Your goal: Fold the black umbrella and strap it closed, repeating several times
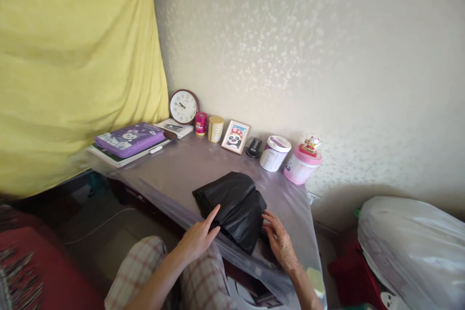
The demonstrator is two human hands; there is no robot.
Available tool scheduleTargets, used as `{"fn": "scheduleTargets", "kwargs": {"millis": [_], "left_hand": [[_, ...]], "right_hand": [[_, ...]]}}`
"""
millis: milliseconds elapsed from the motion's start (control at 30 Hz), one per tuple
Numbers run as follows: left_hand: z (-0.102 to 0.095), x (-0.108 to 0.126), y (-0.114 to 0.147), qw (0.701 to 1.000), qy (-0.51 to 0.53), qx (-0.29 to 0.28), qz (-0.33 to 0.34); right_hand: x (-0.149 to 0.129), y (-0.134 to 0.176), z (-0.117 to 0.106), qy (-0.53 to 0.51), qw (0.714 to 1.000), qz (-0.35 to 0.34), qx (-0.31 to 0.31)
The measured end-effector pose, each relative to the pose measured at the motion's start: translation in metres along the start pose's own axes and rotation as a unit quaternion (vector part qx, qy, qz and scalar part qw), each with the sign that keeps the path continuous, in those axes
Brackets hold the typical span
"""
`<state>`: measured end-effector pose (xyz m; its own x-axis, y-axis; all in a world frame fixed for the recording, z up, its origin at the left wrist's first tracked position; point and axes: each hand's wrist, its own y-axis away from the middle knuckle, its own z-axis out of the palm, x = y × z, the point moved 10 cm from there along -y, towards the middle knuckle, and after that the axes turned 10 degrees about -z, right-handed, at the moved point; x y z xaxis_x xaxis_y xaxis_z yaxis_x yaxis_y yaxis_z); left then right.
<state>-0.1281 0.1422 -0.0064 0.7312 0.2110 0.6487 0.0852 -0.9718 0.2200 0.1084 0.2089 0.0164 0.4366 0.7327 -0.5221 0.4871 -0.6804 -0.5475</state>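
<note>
The left hand (198, 240) is lying at the near left edge of what looks like a black umbrella (232, 206), its index finger reaching over the cloth and its thumb spreading away. The right hand (279, 242) is curving its fingertips at the right edge; whether they are pressing is hard to tell. The hands are standing apart on opposite sides, fingers loose, neither clamping anything.

The umbrella is resting loosely gathered on the near part of the counter (163, 169), its panels fanning out. It is probably weighing little, the cloth looking thin, soft and slightly slick, perhaps hiding stiffer ribs; gathered folds at both sides are offering a surer hold than one loose flap.

A translucent sheet is covering the counter and hanging over its front. Along the back, a round clock (184, 106), a panda picture frame (236, 137), a white-and-purple canister (275, 153) and a pink tub (302, 164) are standing in a row. A purple case (130, 139) is lying leftward, near a yellow curtain (72, 58). Patterned wallpaper (283, 34) is backing everything.
</note>
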Motion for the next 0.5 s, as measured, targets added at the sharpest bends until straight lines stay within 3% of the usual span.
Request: {"fn": "scheduleTargets", "kwargs": {"millis": [133,500], "left_hand": [[0.0,-0.002,-0.001,1.0,0.008,0.003,-0.005],[0.002,-0.004,-0.001,1.0,-0.004,-0.001,-0.015]], "right_hand": [[-0.011,-0.002,-0.002,-0.028,1.0,-0.009,0.005],[-0.049,-0.02,0.003,0.048,0.995,-0.088,-0.015]]}}
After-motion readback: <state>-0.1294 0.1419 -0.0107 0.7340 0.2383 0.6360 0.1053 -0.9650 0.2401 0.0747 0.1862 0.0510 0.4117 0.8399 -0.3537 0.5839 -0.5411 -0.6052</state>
